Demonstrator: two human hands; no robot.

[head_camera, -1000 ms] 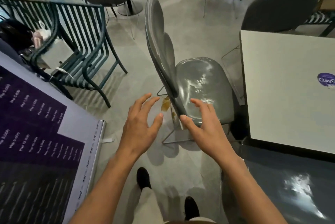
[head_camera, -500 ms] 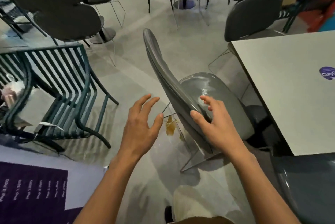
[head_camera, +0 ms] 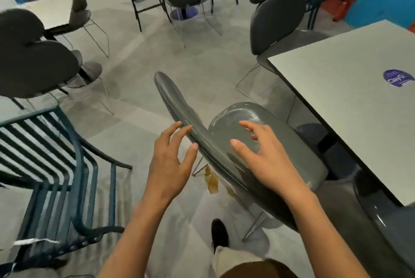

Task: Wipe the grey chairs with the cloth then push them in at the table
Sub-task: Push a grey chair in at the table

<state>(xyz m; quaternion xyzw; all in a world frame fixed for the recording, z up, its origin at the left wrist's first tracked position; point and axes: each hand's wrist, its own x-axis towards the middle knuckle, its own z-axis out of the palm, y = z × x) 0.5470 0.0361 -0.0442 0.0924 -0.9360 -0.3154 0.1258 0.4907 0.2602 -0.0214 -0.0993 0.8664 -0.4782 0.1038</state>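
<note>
Grey chair (head_camera: pixel 258 142) stands on the floor (head_camera: pixel 139 71) just beside the table (head_camera: pixel 350 98), off the table's near-left corner, its glossy seat partly short of the table edge and not yet tucked under. No cloth shows in either hand.

Going left to right: the left hand (head_camera: pixel 168 165) hovers at the outer face of the backrest (head_camera: pixel 179 111), fingers spread and relaxed, holding nothing; whether the fingertips touch the top rim cannot be told for sure. The right hand (head_camera: pixel 267 160) is on the seat side of the backrest, fingers likewise splayed and empty, thumb near the rim.

The step in hand looks like taking hold of the backrest to push the chair in. To do it well, I would close both hands on the top rim, one on each side as they now sit, and push evenly so the thin wire legs (head_camera: pixel 253 226) slide without twisting. The chair should first be turned to face the table squarely.

The backrest's long axis runs diagonally, from upper left down toward lower right in the view, seen nearly edge-on. The seat faces right and away, toward the table's left edge. A brownish scrap (head_camera: pixel 212 182) lies on the floor under the chair.
</note>
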